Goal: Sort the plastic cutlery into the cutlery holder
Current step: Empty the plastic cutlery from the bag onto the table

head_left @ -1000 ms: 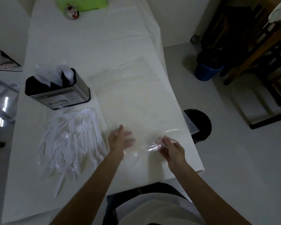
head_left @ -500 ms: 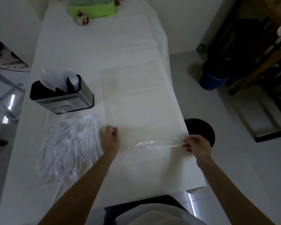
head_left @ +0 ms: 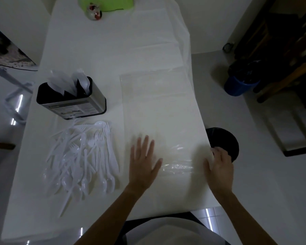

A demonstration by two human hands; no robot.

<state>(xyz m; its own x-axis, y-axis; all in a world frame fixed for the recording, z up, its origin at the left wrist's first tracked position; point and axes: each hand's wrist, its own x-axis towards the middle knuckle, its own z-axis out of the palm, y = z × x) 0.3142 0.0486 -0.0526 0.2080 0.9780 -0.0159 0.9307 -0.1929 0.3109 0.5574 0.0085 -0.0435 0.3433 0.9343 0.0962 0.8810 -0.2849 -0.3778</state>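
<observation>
Table (head_left: 99, 55): covered in white; everything described is laid on it.
Plastic sheet (head_left: 159, 106): a clear sheet is spread flat on the right half of the table, with a wrinkled glossy patch near its near edge.
Left hand (head_left: 143, 165): laid flat, palm down, fingers spread wide, on the near left part of the sheet; nothing is gripped.
Right hand (head_left: 219, 165): placed at the table's right edge on the sheet, fingers curled over the edge; whether the sheet is pinched cannot be told.
Plastic cutlery (head_left: 83, 156): white forks, spoons and knives are heaped loosely on the left, just beside the left hand.
Cutlery holder (head_left: 72, 101): a dark, metal-sided box is stood just beyond the heap, with a few white pieces upright inside.
Green container (head_left: 105, 3): seen at the far end.
</observation>
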